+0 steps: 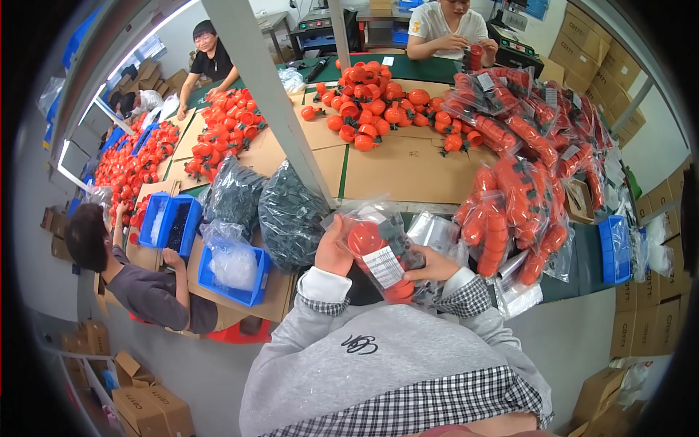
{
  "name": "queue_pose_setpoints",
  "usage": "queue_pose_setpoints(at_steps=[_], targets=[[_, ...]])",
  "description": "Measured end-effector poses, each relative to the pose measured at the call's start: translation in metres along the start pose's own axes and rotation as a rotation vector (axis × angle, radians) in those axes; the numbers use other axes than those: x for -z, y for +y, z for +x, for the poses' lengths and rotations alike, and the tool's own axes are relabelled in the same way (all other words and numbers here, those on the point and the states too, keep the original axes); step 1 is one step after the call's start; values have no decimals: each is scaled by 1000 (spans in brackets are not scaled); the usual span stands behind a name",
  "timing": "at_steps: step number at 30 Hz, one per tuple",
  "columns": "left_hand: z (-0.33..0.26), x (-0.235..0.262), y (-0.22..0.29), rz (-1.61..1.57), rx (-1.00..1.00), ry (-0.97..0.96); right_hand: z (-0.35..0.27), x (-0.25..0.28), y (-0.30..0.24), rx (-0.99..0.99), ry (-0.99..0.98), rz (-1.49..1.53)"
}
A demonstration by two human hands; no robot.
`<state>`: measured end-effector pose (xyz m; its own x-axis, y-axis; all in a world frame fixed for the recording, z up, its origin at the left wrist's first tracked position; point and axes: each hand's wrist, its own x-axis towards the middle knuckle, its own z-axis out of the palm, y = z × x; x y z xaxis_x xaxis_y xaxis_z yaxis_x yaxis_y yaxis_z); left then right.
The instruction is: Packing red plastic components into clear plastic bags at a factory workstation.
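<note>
In front of my chest I hold a clear plastic bag of red cup-shaped parts with dark fittings and a white printed label. My left hand grips the bag's upper left side, fingers partly hidden behind it. My right hand is closed on its right side, near the label. Just right of it, silvery plastic bags lie on the table. Beyond them is a pile of filled bags of red parts.
Loose red parts are heaped on cardboard across the table. Dark plastic sacks and a blue bin stand to my left; another blue bin is at right. A white post rises ahead. Several people work around the table.
</note>
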<state>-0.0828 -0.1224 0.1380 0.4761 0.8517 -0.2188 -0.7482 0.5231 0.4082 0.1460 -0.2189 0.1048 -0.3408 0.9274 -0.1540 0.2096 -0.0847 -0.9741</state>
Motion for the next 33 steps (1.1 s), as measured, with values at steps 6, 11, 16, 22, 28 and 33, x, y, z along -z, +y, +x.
queue_pose_setpoints(at_steps=[6, 11, 16, 22, 28, 33], targets=[[24, 26, -45, 520, 37, 133, -3, -8, 23, -296, 314, 690], [31, 52, -83, 527, 332, 43, -2, -14, 39, -76, 300, 361], [33, 17, -89, 331, 432, 114, -18, -13, -27, -83, 419, -380], [47, 69, -91, -134, 326, -149, -25, -13, -42, 179, 440, -350], [42, 29, -97, -143, 443, -186, -33, -16, -12, 25, 177, 543], [43, 40, -95, 62, 537, -19, -67, 21, -2, 15, 308, 1089]])
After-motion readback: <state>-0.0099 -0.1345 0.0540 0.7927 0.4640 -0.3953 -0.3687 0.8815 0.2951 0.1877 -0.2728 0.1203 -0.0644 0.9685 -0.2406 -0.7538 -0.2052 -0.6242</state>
